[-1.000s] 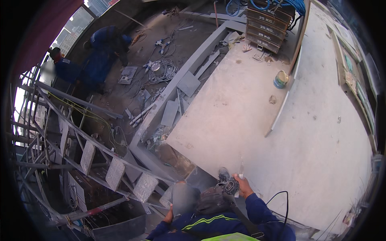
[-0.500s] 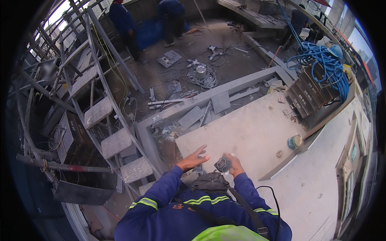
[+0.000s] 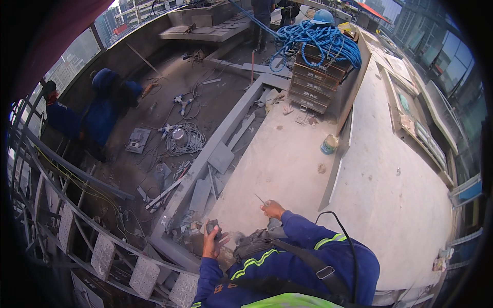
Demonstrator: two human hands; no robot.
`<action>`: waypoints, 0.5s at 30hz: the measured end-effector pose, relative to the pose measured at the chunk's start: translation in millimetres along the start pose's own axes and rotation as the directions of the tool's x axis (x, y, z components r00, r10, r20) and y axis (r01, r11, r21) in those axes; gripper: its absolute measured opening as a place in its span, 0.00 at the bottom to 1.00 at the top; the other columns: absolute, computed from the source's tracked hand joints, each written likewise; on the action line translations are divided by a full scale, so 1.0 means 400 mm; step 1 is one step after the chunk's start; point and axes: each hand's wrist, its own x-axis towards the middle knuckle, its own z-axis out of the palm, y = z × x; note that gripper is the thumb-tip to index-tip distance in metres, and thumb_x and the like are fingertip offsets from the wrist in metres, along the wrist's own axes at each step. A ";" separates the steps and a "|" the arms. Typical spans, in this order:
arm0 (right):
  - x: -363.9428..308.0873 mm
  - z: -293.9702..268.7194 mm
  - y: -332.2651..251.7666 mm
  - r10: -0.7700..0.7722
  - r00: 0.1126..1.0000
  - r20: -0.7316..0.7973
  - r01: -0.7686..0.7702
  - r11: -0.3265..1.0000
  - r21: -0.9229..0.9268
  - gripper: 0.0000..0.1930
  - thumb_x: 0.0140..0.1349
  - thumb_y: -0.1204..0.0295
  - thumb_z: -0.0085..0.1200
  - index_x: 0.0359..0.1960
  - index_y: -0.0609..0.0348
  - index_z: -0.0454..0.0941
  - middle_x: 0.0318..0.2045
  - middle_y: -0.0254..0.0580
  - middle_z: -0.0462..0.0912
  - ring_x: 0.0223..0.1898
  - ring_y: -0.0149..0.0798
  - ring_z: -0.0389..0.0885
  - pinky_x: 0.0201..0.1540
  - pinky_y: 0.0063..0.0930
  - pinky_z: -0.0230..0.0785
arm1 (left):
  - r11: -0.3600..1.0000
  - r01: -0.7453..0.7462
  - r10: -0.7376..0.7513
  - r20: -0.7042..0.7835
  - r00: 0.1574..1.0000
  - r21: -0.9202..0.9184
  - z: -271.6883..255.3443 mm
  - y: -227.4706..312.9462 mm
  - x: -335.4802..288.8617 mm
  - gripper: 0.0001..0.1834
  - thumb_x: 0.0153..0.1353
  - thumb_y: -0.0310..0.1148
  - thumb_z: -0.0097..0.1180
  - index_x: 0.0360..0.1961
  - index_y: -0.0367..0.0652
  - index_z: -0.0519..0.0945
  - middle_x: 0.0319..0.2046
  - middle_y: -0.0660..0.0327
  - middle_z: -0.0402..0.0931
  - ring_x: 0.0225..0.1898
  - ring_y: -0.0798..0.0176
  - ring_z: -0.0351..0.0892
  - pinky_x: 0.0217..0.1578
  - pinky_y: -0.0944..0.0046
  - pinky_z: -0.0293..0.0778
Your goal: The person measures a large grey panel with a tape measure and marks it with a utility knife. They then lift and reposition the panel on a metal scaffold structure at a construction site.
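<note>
My left hand (image 3: 209, 245) is closed round a small black boxy object (image 3: 212, 227), its fingers partly spread about it; its exact kind does not show. To the right, my right hand (image 3: 273, 209) pinches a thin pencil-like stick (image 3: 260, 198) that points up and to the left. Both hands are in front of my body, above the near end of a pale flat slab (image 3: 257, 179). Close below them, a dark grey bag (image 3: 251, 245) hangs on a strap at my front.
Broken tiles (image 3: 222, 157) lie along a grey curb (image 3: 226, 126). Past it are coiled cables (image 3: 187, 141) and two people bending. Brown stacked weights (image 3: 309, 84) carry blue rope (image 3: 318, 43) and a blue helmet (image 3: 322, 17). A tin can (image 3: 329, 144) stands on the slab; metal stairs (image 3: 102, 254) are at left.
My view has swung to the right. The black boxy object has passed from my right hand to my left, which was open. My right hand now holds the thin stick.
</note>
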 end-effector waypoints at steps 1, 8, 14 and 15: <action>0.030 -0.015 0.076 -0.151 0.975 -0.163 0.100 0.953 -0.284 0.28 0.72 0.57 0.53 0.64 0.67 0.77 0.55 0.60 0.85 0.48 0.53 0.88 0.49 0.44 0.80 | 0.996 -0.026 0.024 -0.026 0.999 -0.084 -0.064 -0.020 0.021 0.44 0.65 0.50 0.68 0.78 0.67 0.58 0.51 0.56 0.74 0.46 0.46 0.82 0.44 0.44 0.82; 0.159 -0.235 0.491 -0.175 0.970 0.170 0.241 0.577 -0.780 0.12 0.55 0.67 0.58 0.32 0.62 0.89 0.43 0.59 0.88 0.48 0.57 0.87 0.52 0.51 0.78 | 0.854 -0.356 0.229 -0.341 0.912 -0.378 -0.056 0.032 -0.014 0.30 0.68 0.70 0.55 0.59 0.63 0.78 0.37 0.60 0.82 0.37 0.59 0.82 0.34 0.59 0.72; 0.380 -0.383 0.503 -0.414 0.846 0.336 0.523 0.518 -0.677 0.15 0.50 0.59 0.65 0.34 0.55 0.89 0.32 0.50 0.89 0.42 0.57 0.87 0.49 0.51 0.78 | 0.779 -0.410 0.169 -0.471 0.866 -0.474 0.034 -0.059 0.049 0.29 0.67 0.64 0.59 0.52 0.51 0.79 0.39 0.57 0.83 0.40 0.56 0.82 0.38 0.61 0.76; 0.427 -0.379 0.444 -0.372 0.843 0.388 0.536 0.522 -0.663 0.15 0.50 0.59 0.65 0.34 0.56 0.89 0.32 0.51 0.88 0.42 0.58 0.87 0.48 0.51 0.78 | 0.783 -0.466 0.221 -0.517 0.827 -0.412 0.046 -0.078 0.034 0.27 0.67 0.61 0.60 0.52 0.50 0.79 0.40 0.55 0.83 0.41 0.52 0.83 0.43 0.55 0.78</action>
